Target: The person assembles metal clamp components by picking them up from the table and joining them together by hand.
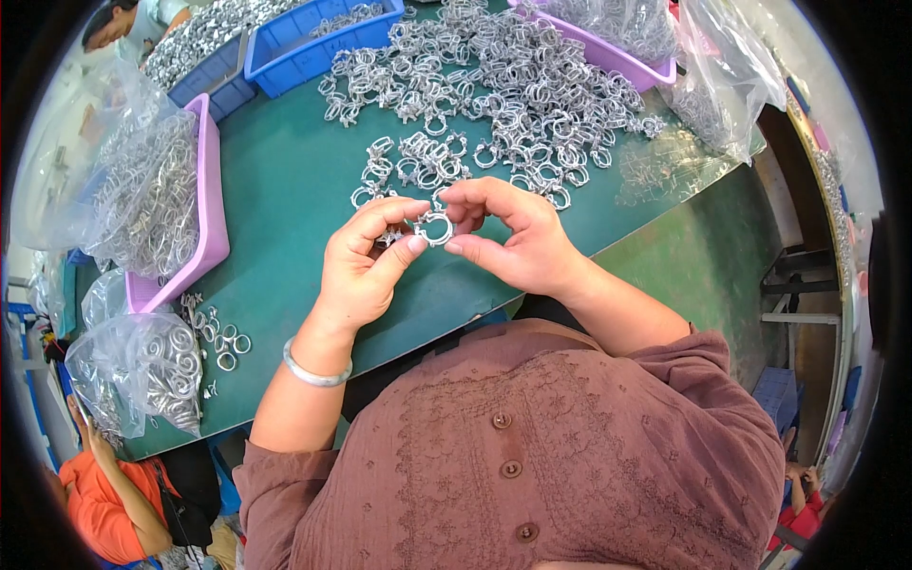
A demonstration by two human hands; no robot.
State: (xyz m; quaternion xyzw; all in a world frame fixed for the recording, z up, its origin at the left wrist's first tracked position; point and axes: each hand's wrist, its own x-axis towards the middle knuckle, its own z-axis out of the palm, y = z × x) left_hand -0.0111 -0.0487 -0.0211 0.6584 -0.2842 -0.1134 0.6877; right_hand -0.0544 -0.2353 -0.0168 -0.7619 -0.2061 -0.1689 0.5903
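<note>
Above the table's near edge, my left hand (366, 255) pinches a silver ring-shaped metal piece (446, 231) between thumb and fingers. Another small metal part (388, 237) shows under the curled fingers of that hand. On the ring's other side, my right hand (518, 233) is closed, thumb and fingertips on its edge. Just beyond my hands lie several loose metal rings (427, 161), with a large heap of similar rings (532, 85) behind them. How the ring's small fittings join is too small to tell.
A green table (275, 190) lies under the work. At left stand a purple tray (211, 190) with bagged metal parts and a clear bag of spiral pieces (171, 366). Blue bins (285, 66) and another purple tray (608, 59) line the back. A person in orange (109, 503) sits at left.
</note>
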